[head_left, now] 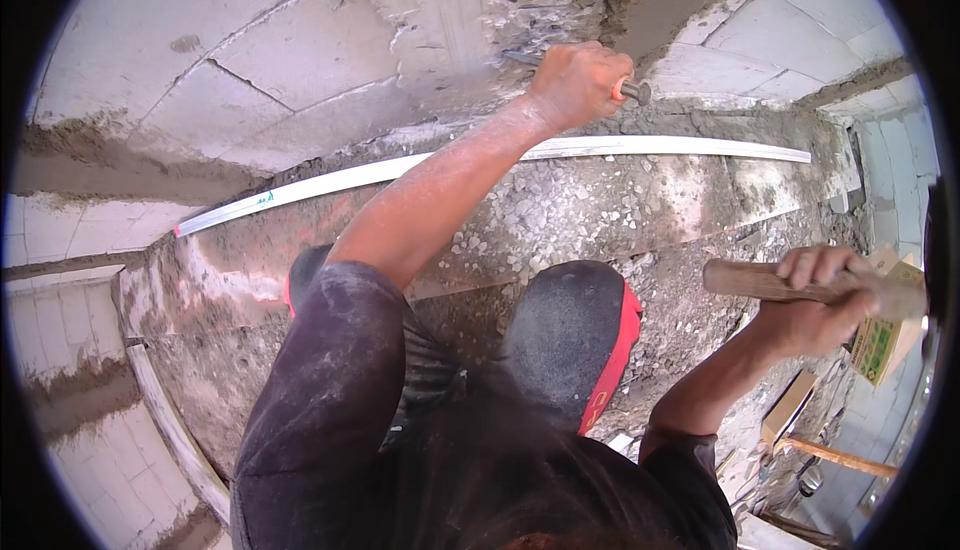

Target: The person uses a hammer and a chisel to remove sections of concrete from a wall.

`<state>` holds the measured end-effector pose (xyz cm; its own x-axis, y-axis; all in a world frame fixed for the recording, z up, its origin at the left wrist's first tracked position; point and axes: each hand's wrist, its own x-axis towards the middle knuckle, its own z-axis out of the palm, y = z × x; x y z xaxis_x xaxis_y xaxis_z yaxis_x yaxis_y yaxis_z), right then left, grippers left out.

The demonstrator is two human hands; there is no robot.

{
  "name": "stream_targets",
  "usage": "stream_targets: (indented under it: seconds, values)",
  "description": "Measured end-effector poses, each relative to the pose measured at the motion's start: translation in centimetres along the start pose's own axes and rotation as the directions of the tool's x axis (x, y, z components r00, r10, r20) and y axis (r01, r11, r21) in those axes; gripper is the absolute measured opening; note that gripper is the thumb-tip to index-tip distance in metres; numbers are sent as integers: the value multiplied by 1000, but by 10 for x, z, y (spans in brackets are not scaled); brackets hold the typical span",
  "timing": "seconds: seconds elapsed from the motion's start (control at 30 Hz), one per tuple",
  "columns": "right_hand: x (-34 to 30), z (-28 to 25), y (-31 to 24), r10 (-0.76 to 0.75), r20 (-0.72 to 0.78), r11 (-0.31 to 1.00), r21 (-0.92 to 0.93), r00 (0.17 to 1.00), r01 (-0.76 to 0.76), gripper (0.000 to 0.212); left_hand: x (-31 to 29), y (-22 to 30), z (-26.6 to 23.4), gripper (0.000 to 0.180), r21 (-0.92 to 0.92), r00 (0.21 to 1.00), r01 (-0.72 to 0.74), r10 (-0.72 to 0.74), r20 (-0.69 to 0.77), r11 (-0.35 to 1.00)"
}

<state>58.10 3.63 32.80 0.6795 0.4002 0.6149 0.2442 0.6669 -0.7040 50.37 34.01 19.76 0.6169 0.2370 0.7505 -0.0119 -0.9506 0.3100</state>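
My left hand (583,85) is closed around a steel chisel (636,92), whose round struck end sticks out on the right. The chisel's blade points left against the rough, chipped part of the block wall (450,10). Off to the right, my right hand (815,315) grips a wooden-handled hammer (745,278), held away from the chisel. The handle's thick end points left; the hammer's other end is blurred near the right rim. White dust coats my left forearm.
A long white straightedge (660,145) lies along the wall's foot, beneath my left arm. Broken white chips (540,205) litter the dirty floor between wall and knees. At right are a yellow-green carton (880,345), an open cardboard box (790,407) and another wooden handle (840,458).
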Motion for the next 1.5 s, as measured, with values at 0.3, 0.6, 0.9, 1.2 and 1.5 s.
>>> stream_targets:
  seconds: [0.3,0.6,0.9,1.2,1.5]
  values:
    - [-6,5,5,126,-124,991,-28,984,-130,52,1,-2,-2,12,12,1000,17,-17,-12,1000]
    - [-47,1,87,443,55,796,-483,895,-365,38,7,0,0,15,16,998,45,-45,-34,999]
    - [-12,51,49,145,-391,966,-143,909,-216,33,2,-6,-1,19,53,999,51,-52,18,997]
    - [-44,5,70,444,-175,590,-681,879,-434,39,-3,-11,-4,17,93,996,75,-78,34,993]
    - [-48,30,96,722,-33,507,-654,691,-561,32,-21,-4,-5,17,76,997,61,-64,39,995]
